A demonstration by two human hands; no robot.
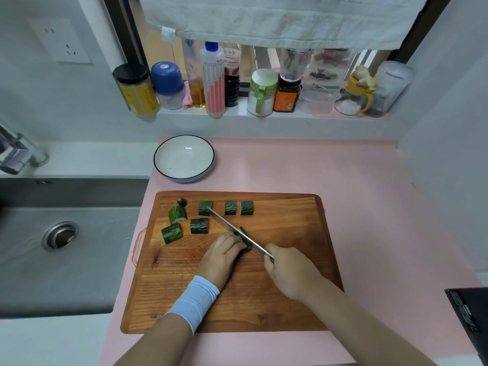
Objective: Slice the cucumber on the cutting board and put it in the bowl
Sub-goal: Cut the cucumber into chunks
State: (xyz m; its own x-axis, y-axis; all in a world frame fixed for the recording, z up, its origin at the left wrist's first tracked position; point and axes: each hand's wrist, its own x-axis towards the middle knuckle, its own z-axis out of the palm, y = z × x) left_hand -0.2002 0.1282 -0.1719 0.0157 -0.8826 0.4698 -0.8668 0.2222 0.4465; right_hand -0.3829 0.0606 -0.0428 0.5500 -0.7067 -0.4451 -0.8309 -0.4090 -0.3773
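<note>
Pink matting (330,167) beside a sink (60,260) is covered by a wooden board (237,299), and a white bowl (184,157) is set just beyond its far left corner. At the board's middle a cucumber stub (247,246) is pinned under the curled fingertips of the left hand (223,256), while the knife (232,228) is laid slantwise across it, its handle gripped by the right hand (287,270). 6 cut chunks (199,225) and 1 end tip (182,201) are scattered over the board's far left part, apart from both hands.

Home kitchen: sink (60,247), condiment bottles (214,80) on windowsill.
</note>
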